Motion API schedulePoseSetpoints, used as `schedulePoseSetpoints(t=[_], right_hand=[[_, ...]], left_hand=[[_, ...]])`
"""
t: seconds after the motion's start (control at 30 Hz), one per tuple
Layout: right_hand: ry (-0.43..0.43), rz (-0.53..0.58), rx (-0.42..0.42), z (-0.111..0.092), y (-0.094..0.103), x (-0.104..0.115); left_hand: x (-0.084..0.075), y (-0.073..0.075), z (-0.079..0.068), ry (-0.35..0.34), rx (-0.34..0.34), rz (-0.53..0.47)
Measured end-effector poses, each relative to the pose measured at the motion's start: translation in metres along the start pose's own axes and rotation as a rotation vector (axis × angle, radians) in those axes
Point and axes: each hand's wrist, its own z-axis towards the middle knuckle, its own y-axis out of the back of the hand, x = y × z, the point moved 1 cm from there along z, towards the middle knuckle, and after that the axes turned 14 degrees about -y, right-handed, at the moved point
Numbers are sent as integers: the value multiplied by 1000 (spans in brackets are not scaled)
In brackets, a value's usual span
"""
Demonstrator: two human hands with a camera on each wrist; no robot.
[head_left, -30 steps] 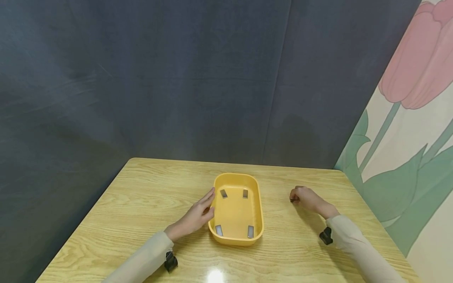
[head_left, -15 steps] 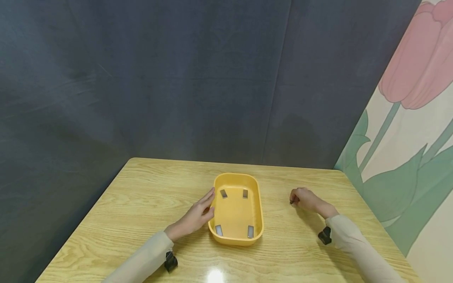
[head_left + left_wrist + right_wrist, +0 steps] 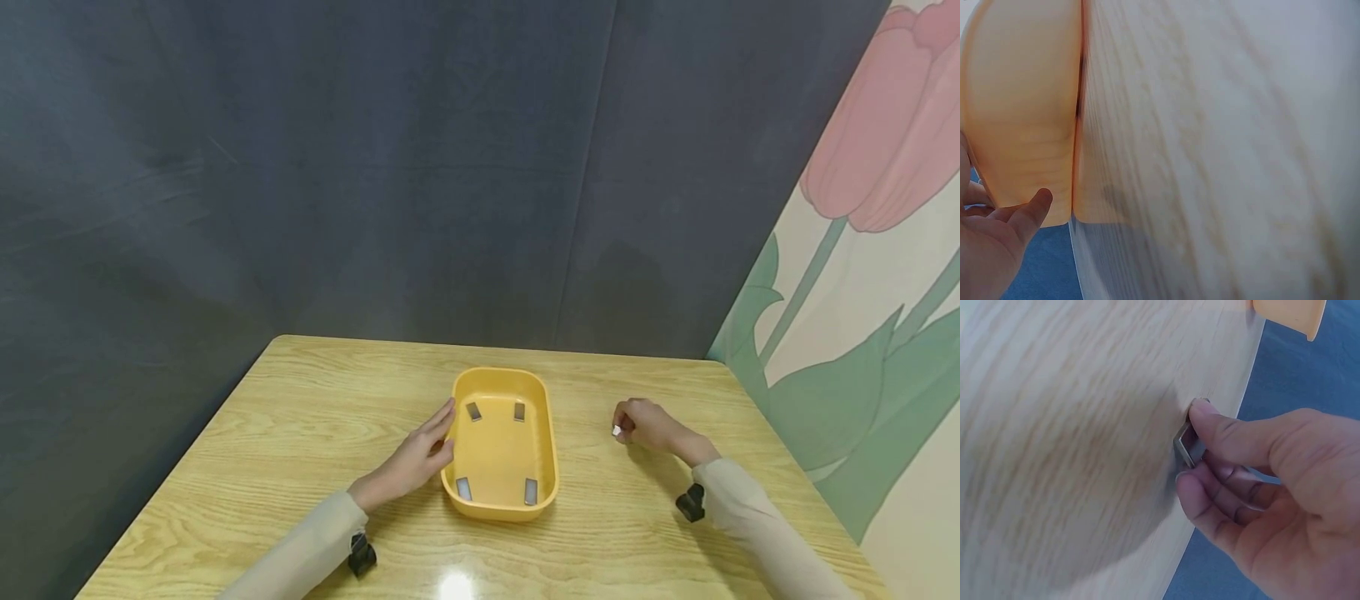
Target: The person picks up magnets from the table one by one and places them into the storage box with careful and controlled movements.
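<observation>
A yellow rectangular tub [image 3: 501, 512] stands in the middle of the table. Inside it, small flat dark-grey metallic blocks lie near the corners, one of them a front-right block [image 3: 531, 492]. My left hand [image 3: 412, 467] rests against the tub's left side with mostly straight fingers; the left wrist view shows a digit on the outer wall [image 3: 1022, 125]. To the right of the tub, my right hand [image 3: 651, 423] pinches a similar small metallic block [image 3: 1192, 447] between thumb and fingers, close above the table. Part of that block is hidden by the fingertips.
The wood-grain table [image 3: 300, 417] reaches back to a dark blue curtain [image 3: 420, 183]. On the right, a wall with painted tulips [image 3: 862, 142] borders the table. Black wrist cameras sit on both forearms.
The block in the right hand has turned, and its face now shows bright instead of dark. The right hand has barely shifted. My left hand and the tub stay put.
</observation>
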Motion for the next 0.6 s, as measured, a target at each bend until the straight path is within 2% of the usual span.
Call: schedulePoseSetpoints(t=[0.3,0.5,0.6], right_hand=[[-11,41,3,1,0,-1],[79,64,-46,1,0,-1],[95,70,-51,0,0,-1]], left_hand=[[0,0,0,3,-2,-13],[-1,1,1,16,-3,-21],[-1,1,1,26,0,-27]])
